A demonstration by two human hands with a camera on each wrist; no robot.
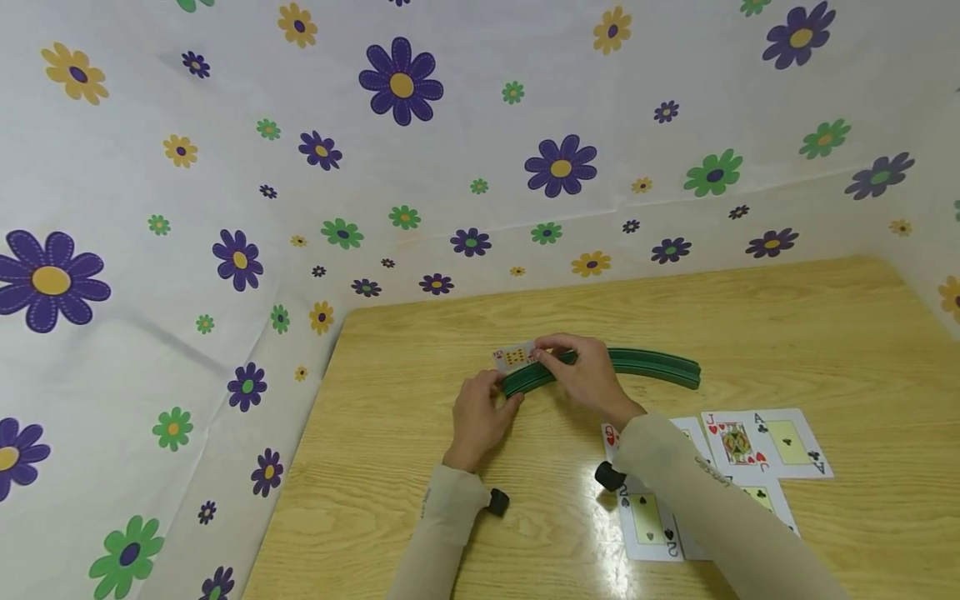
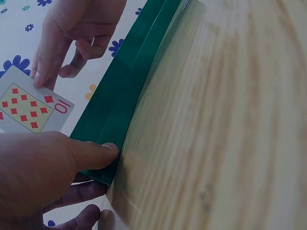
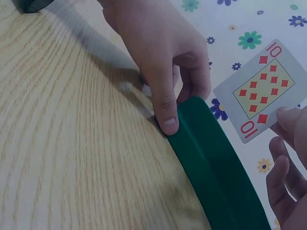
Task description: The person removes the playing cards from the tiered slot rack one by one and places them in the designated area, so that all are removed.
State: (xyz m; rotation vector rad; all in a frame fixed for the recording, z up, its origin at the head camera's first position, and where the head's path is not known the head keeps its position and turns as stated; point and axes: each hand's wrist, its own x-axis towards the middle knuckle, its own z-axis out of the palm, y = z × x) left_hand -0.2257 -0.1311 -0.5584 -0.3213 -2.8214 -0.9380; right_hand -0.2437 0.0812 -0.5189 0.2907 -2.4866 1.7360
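A curved green card holder with a long groove lies on the wooden table. At its left end my left hand grips it, thumb on the near side and fingers behind, as the left wrist view shows. My right hand pinches a ten of diamonds by one corner between thumb and finger. The card is face towards me, just above and behind the holder's left part in the head view. In the right wrist view the left hand is at the holder's end, apart from the card.
Several playing cards lie face up in rows at the front right, partly hidden by the right sleeve. Among them are a jack of hearts, an ace of clubs and a two of spades. Flowered cloth encloses the table's back and sides.
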